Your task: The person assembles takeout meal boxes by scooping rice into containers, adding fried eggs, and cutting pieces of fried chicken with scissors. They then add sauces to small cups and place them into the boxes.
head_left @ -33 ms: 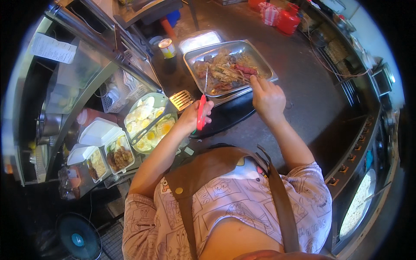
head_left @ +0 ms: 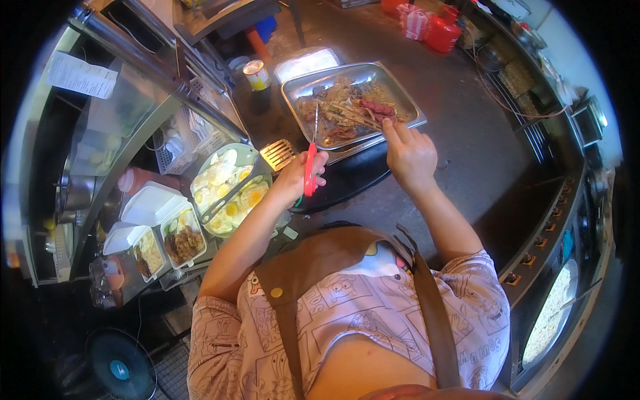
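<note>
- Now my left hand (head_left: 300,175) is curled round the red scissors (head_left: 311,171); whether they stand open, I can't tell from here.
- My right hand (head_left: 411,155) pinches slim sticks or tongs (head_left: 363,118), having edged slightly left.
- The meat (head_left: 339,117) lies in the steel tray (head_left: 295,85); with so small a shift, I judge the work at the same stage.
- Farther off, left of the tray, stands a can (head_left: 256,75).

Fried eggs (head_left: 255,196) are sitting in pale-green tub (head_left: 248,156) on L, slotted turner (head_left: 279,154) lying across; open foam boxes (head_left: 153,203) w/ food (head_left: 186,244) standing nr. Paper sheet (head_left: 81,75) hanging upper L. Red cyl. (head_left: 443,32) standing at back, nr striped bag (head_left: 415,22).
</note>
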Action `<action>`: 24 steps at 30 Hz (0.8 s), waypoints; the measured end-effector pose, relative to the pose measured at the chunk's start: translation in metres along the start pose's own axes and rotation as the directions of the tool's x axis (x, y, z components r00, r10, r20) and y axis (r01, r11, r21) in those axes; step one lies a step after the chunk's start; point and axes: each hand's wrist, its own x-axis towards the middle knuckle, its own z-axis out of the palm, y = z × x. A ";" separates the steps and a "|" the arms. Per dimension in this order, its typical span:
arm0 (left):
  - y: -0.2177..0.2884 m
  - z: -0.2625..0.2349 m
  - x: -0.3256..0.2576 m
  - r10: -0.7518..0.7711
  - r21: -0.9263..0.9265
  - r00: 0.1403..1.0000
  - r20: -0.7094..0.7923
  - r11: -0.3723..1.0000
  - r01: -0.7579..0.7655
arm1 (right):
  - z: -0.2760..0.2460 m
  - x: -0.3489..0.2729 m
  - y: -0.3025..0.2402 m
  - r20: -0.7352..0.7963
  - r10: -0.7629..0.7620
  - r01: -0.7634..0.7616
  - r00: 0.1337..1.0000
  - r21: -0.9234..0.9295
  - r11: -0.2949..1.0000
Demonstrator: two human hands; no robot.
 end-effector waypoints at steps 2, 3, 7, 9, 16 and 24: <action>0.005 0.001 0.008 -0.084 -0.031 0.995 0.047 0.996 0.085 | -0.001 -0.007 -0.004 -0.034 -0.017 0.017 0.999 -0.011 1.000; 0.006 0.001 0.010 -0.124 -0.045 0.990 0.070 0.991 0.127 | -0.001 -0.010 -0.006 -0.057 -0.025 0.025 0.998 -0.003 1.000; 0.009 0.004 0.015 -0.296 -0.080 0.948 0.116 0.949 0.306 | 0.008 -0.018 -0.009 -0.017 0.009 -0.008 1.000 0.069 0.998; 0.004 -0.003 0.023 -0.318 -0.075 0.943 0.095 0.943 0.326 | 0.022 -0.024 -0.003 0.097 0.068 -0.081 0.993 0.130 0.988; 0.011 -0.031 0.003 -0.271 -0.040 0.956 0.115 0.960 0.277 | 0.009 -0.027 0.061 0.485 0.343 -0.466 0.804 0.158 0.870; 0.069 -0.020 0.027 -0.489 0.627 0.872 0.025 0.687 0.367 | -0.011 0.020 0.076 0.482 0.012 -0.031 0.876 0.032 0.999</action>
